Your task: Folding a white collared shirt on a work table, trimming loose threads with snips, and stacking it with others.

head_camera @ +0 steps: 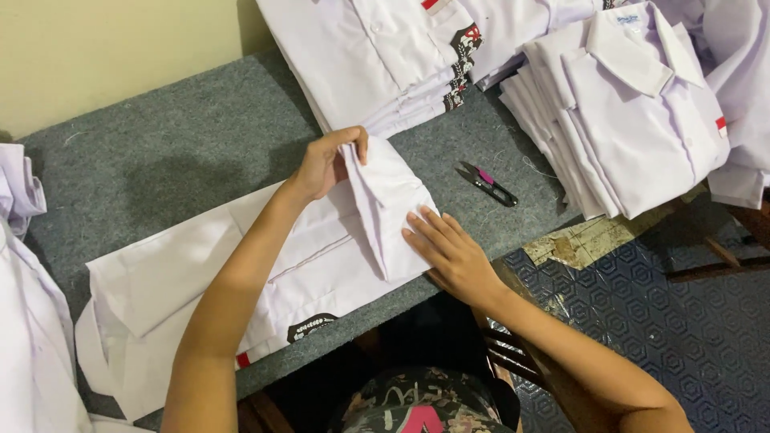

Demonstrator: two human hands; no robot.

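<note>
On the grey felt-covered table (pixel 184 136), a white shirt (pixel 184 273) lies flat and stretched lengthwise, its body running toward the left edge and its collar end near the centre. The left hand (pixel 325 164) grips the collar (pixel 385 200), thumb and fingers closed together on the fabric and lifting a fold of it upright off the shirt. The right hand (pixel 449 252) lies flat, palm down, fingers spread and extended, pressing on the lower edge of the same collar fold; it clasps nothing. A dark badge (pixel 311 327) and a small red tab (pixel 242 360) show on the shirt's near edge, close to the table's front. Just right of the collar, apart from both hands, a small black thread snip (pixel 488 184) with a pink mark rests on the felt. Behind the left hand, a stack of folded white shirts (pixel 385 56) sits at the table's far side, with dark badges along its edge. A second stack (pixel 634 112), collars up, sits at the far right, overhanging the table corner. More white cloth (pixel 24 321) lies at the left margin. Loose threads are scattered on the felt near the snip. Below the table to the right, a dark patterned floor (pixel 682 321) is visible.
</note>
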